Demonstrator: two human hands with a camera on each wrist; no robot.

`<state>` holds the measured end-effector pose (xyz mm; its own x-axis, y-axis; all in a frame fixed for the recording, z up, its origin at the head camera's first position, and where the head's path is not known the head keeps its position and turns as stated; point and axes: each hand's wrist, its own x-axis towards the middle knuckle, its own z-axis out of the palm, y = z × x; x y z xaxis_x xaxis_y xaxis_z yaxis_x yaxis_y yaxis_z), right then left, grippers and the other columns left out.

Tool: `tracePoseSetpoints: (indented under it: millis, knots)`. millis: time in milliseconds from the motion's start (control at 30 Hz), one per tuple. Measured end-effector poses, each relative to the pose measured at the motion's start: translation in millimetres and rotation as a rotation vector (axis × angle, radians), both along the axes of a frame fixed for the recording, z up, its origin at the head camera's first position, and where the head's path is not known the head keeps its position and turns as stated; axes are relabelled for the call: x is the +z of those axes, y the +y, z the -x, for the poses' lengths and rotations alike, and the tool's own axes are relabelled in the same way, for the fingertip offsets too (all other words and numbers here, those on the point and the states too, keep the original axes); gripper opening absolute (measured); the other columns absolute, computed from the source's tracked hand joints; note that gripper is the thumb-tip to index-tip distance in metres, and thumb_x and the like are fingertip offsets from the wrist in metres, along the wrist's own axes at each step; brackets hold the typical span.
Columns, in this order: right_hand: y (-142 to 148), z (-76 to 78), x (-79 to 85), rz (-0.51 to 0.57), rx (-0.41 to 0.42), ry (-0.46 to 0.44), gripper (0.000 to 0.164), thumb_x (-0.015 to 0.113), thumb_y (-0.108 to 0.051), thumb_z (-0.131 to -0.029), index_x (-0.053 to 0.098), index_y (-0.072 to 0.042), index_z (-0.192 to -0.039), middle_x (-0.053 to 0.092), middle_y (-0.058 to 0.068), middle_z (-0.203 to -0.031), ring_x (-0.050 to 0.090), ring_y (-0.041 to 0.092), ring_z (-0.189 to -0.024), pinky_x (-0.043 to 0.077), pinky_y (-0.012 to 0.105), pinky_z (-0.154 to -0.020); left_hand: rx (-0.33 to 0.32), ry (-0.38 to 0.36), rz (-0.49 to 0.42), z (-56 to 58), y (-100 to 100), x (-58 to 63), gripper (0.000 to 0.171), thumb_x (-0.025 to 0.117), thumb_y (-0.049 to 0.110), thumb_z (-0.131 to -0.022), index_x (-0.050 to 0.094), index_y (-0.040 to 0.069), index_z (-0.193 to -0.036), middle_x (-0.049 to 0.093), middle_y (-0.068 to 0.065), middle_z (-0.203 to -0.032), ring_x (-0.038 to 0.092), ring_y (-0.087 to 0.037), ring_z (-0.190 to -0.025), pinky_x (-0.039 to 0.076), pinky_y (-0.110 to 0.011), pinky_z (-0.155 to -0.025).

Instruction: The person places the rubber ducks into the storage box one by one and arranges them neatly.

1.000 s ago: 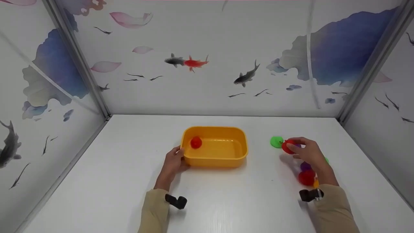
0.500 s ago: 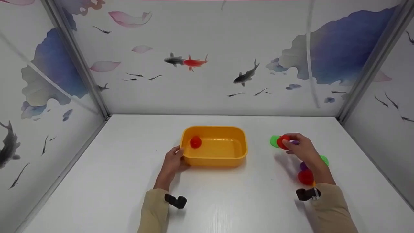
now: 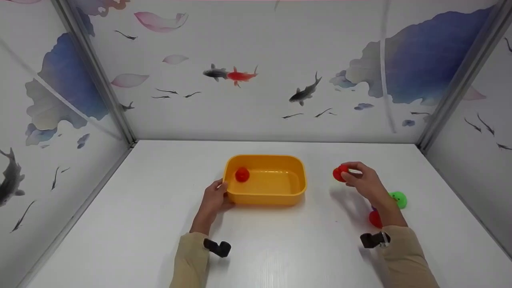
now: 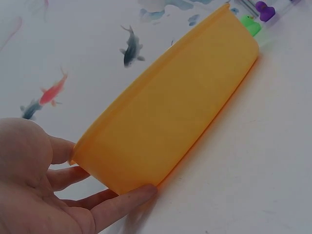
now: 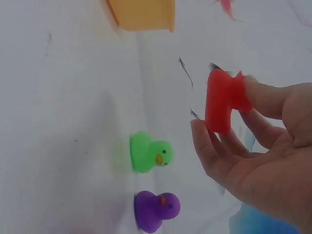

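Note:
My left hand (image 3: 212, 202) grips the left end of a yellow plastic basin (image 3: 266, 200), thumb by the rim and fingers on the end wall and lower edge. Inside the basin, at its left, lies a small red toy (image 3: 242, 175). My right hand (image 3: 366, 184) pinches a red rubber duck (image 5: 219, 102) above the table, to the right of the basin. On the table under that hand, the right wrist view shows a green rubber duck (image 5: 146, 151) and a purple rubber duck (image 5: 153, 209). The head view hides both behind the right hand and the held duck.
Beside my right forearm sit another green duck (image 3: 399, 199) and a red toy (image 3: 375, 219), partly covered by the arm. White panels printed with fish (image 3: 304, 94) enclose the white table (image 3: 280, 248) at the back and sides.
My right hand has moved left and away from me with the red duck, which now covers the green one in the head view. The left hand and basin have stayed put.

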<state>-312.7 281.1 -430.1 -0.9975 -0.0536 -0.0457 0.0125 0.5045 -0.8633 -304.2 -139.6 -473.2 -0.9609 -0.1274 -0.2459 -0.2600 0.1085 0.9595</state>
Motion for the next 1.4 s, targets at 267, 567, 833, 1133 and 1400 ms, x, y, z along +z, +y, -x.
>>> tracePoseSetpoints:
  millis: [267, 567, 833, 1133, 1400]
  knots:
    - [-8.3, -1.3, -2.4, 0.081, 0.038, 0.028, 0.053, 0.056, -0.026, -0.103, 0.041, -0.007, -0.150, 0.039, 0.023, -0.153, 0.051, 0.043, -0.134, 0.056, 0.026, -0.096, 0.001, -0.026, -0.007, 2.3, 0.3, -0.6, 0.047, 0.043, 0.028, -0.108, 0.041, 0.010, -0.152, 0.060, -0.019, -0.138, 0.062, -0.026, -0.110, 0.059, -0.040, -0.094]
    - [-21.6, -1.3, -2.5, 0.050, 0.043, -0.011, 0.052, 0.056, -0.027, -0.102, 0.042, -0.011, -0.150, 0.041, 0.022, -0.152, 0.050, 0.041, -0.136, 0.053, 0.037, -0.104, 0.011, -0.057, -0.020, 2.1, -0.5, 0.5, 0.048, 0.043, 0.030, -0.108, 0.040, 0.013, -0.153, 0.060, -0.016, -0.138, 0.061, -0.025, -0.111, 0.058, -0.040, -0.097]
    - [-37.6, 1.6, -0.2, 0.048, 0.099, 0.013, 0.046, 0.055, -0.022, -0.103, 0.048, -0.010, -0.147, 0.046, 0.022, -0.150, 0.053, 0.039, -0.133, 0.051, 0.039, -0.106, 0.004, -0.037, -0.038, 0.8, 1.3, 2.2, 0.049, 0.042, 0.029, -0.109, 0.038, 0.011, -0.154, 0.057, -0.018, -0.141, 0.060, -0.026, -0.113, 0.057, -0.043, -0.098]
    - [-65.1, 16.7, 12.6, 0.001, 0.132, -0.008, 0.042, 0.056, -0.018, -0.102, 0.051, -0.012, -0.143, 0.048, 0.019, -0.150, 0.050, 0.039, -0.136, 0.045, 0.048, -0.112, 0.007, -0.049, -0.040, -0.2, 0.6, 1.7, 0.049, 0.042, 0.030, -0.109, 0.038, 0.012, -0.154, 0.057, -0.017, -0.142, 0.062, -0.025, -0.111, 0.056, -0.042, -0.098]
    - [-83.2, 34.8, 23.3, -0.005, 0.218, 0.004, 0.039, 0.056, -0.010, -0.102, 0.053, -0.009, -0.141, 0.052, 0.020, -0.144, 0.051, 0.040, -0.136, 0.046, 0.047, -0.111, 0.011, -0.050, -0.039, 0.1, 2.2, 2.7, 0.048, 0.042, 0.030, -0.109, 0.039, 0.013, -0.154, 0.057, -0.016, -0.142, 0.061, -0.025, -0.113, 0.056, -0.042, -0.099]
